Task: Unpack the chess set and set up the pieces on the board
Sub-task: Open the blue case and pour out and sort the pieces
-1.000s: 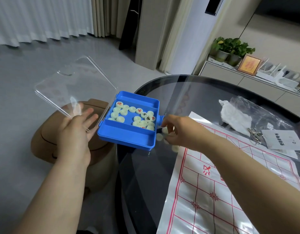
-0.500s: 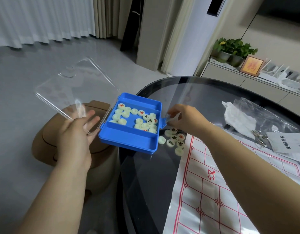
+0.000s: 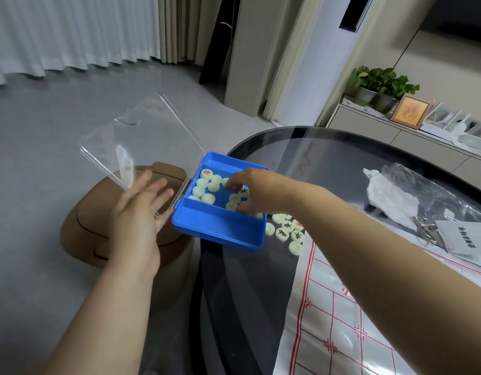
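Fingers [image 3: 155, 186] of the left hand [image 3: 138, 212] spread flat against the clear plastic lid [image 3: 142, 142] of the blue plastic box [image 3: 217, 231], which overhangs the dark glass desk [image 3: 328, 163]. The right hand [image 3: 255, 190] curls among pale round chess pieces [image 3: 207, 185] inside; whether it grips any is hidden. Pressing down could tip everything onto the floor [image 3: 44, 131].

Piece box [image 3: 217, 234]: set on the left edge of the table [image 3: 328, 163], overhanging it. Lid [image 3: 142, 142] swung open leftward, above a bin [image 3: 93, 228]. Pieces [image 3: 207, 185] contained in rear compartment; loose pieces [image 3: 286, 231] laid just right, at far left corner of the board sheet [image 3: 342, 320].
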A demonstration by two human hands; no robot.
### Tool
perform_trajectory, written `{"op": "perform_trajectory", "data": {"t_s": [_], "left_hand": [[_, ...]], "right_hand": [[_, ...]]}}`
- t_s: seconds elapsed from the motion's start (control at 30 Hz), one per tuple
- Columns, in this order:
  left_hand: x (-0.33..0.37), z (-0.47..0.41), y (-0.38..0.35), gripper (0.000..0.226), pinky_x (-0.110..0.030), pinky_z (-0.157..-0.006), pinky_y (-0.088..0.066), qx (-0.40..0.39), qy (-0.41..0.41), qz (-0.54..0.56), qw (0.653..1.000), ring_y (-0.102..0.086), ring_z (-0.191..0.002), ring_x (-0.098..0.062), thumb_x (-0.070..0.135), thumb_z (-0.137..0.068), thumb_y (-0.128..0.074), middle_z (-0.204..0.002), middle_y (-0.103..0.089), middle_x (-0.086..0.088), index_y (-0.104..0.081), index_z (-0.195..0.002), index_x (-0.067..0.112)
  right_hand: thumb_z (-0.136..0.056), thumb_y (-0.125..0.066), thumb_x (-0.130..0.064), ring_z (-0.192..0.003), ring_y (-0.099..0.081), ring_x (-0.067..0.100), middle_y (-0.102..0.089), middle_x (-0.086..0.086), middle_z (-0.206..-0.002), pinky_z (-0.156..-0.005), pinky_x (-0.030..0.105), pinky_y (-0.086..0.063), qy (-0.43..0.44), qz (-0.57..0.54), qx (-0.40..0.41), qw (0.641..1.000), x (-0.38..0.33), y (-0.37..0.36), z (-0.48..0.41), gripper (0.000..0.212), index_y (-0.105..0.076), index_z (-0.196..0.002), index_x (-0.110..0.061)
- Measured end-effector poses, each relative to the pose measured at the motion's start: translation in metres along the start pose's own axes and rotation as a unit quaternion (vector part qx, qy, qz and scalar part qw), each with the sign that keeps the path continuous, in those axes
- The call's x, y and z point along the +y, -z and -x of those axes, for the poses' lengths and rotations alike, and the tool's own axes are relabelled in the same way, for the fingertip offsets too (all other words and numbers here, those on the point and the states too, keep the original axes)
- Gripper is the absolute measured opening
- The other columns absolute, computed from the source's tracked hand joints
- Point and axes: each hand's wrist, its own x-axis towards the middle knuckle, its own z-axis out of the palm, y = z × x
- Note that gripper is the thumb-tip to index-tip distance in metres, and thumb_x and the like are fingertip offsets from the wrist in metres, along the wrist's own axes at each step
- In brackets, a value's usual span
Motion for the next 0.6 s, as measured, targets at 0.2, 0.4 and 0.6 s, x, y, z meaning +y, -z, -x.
{"op": "perform_trajectory", "data": {"t_s": [0.2,0.4,0.6], "left_hand": [[0.0,0.0,0.0,0.033,-0.023,-0.074,-0.048,0.0,0.004,0.005,1.0,-0.06,-0.093,-0.013,0.007,-0.093,-0.04,-0.091,-0.061,0.008,-0.052,-0.123,0.015],[0.001,0.0,-0.002,0.034,-0.024,-0.075,-0.048,-0.003,0.008,0.016,1.0,-0.06,-0.092,-0.013,0.006,-0.092,-0.038,-0.09,-0.061,0.008,-0.052,-0.122,0.015],[0.001,0.0,-0.002,0.033,-0.027,-0.081,-0.049,-0.002,0.008,0.019,1.0,-0.06,-0.096,-0.015,0.006,-0.092,-0.039,-0.089,-0.061,0.009,-0.053,-0.121,0.015]], "right_hand": [[-0.092,-0.049,-0.029,-0.099,-0.052,0.015,-0.048,0.001,-0.124,-0.08,0.023,-0.038,0.015,0.01,0.001,1.0,-0.01,-0.004,-0.015,0.039,-0.044,-0.13,-0.026],[-0.091,-0.048,-0.017,-0.106,-0.051,0.019,-0.053,0.003,-0.122,-0.082,0.026,-0.04,0.018,0.035,0.026,0.999,-0.01,-0.005,-0.021,0.031,-0.05,-0.122,-0.019],[-0.088,-0.054,-0.011,-0.091,-0.044,0.009,-0.049,-0.003,-0.127,-0.078,0.018,-0.034,0.021,-0.022,-0.045,0.999,-0.004,0.003,-0.014,0.045,-0.045,-0.129,-0.024]]}}
